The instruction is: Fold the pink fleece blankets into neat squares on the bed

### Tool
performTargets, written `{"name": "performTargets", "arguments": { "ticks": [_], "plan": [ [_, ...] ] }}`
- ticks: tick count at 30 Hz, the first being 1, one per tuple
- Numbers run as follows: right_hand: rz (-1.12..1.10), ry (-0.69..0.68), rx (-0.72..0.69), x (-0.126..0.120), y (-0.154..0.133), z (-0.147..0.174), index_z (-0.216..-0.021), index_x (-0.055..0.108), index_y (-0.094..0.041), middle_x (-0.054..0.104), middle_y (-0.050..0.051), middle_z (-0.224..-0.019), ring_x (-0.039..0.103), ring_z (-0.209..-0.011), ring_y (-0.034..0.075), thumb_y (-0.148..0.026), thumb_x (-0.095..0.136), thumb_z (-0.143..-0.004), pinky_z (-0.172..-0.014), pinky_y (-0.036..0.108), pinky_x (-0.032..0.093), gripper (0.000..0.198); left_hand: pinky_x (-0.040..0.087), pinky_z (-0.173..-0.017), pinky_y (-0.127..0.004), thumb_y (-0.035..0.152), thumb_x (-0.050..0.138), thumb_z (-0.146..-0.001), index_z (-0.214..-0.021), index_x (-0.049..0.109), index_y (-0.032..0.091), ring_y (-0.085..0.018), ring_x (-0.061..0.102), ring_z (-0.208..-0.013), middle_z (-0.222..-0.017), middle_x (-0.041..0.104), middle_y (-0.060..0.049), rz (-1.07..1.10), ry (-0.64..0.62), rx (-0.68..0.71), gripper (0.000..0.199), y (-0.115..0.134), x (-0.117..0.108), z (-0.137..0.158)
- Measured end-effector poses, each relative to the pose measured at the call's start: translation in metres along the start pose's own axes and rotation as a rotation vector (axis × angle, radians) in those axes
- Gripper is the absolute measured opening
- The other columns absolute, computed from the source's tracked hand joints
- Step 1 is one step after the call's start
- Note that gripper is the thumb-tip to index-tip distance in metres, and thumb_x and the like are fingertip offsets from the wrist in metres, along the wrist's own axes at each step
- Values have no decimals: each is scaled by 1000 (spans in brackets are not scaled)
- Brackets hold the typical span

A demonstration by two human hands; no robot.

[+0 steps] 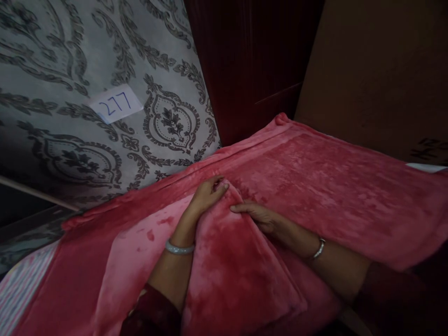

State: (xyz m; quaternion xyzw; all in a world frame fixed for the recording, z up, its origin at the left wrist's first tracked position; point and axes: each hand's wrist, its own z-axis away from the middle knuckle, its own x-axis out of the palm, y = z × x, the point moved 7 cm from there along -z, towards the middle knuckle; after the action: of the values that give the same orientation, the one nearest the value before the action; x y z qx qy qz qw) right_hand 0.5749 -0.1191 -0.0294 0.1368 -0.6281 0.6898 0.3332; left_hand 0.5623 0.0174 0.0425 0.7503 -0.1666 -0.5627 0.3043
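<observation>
A pink-red plush blanket (241,261) rises in a folded, pointed shape in front of me. At its tip, my left hand (209,192) pinches the corner between thumb and fingers. Slightly lower on the right edge, my right hand (257,213) grips the same folded piece, its thumb on top and its fingers hidden underneath. A pale bangle (179,248) circles my left wrist and a silver bracelet (318,248) my right. Beneath the folded piece lies a spread of red plush fabric (336,186), reaching to the right and back.
A wall with grey patterned covering (171,116) stands at the left, bearing a paper marked 277 (117,103). Behind is a dark red wooden panel (252,65); a brown board (378,74) stands at the right. Striped cloth (28,284) shows at lower left, near a thin stick (38,192).
</observation>
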Motion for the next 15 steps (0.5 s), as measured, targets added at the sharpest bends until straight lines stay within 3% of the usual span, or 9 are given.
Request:
{"name": "performTargets", "arguments": {
  "ticks": [5, 9, 15],
  "plan": [
    [-136, -27, 28, -7, 9, -9, -84, 70, -18, 74, 4, -79, 71, -79, 19, -29, 78, -69, -84, 30, 58, 20, 55, -97, -41, 49, 56, -92, -130, 64, 13, -26, 70, -110, -122, 73, -13, 71, 26, 25, 53, 7, -3, 1],
    [-105, 62, 69, -23, 10, -16, -89, 70, -18, 75, 4, -81, 71, -76, 19, -15, 74, -65, -85, 32, 58, 25, 50, -105, -45, 42, 60, -89, -131, 63, 12, -29, 66, -119, -130, 69, -15, -129, -17, 63, 52, 8, 9, 2],
    [-61, 96, 107, -25, 8, -11, -94, 68, -20, 75, 4, -85, 72, -81, 20, -16, 70, -68, -86, 33, 58, 26, 47, -107, -43, 32, 57, -91, -128, 63, 12, -30, 63, -122, -127, 70, -16, -379, 45, 31, 42, 24, 9, 6]
  ]
}}
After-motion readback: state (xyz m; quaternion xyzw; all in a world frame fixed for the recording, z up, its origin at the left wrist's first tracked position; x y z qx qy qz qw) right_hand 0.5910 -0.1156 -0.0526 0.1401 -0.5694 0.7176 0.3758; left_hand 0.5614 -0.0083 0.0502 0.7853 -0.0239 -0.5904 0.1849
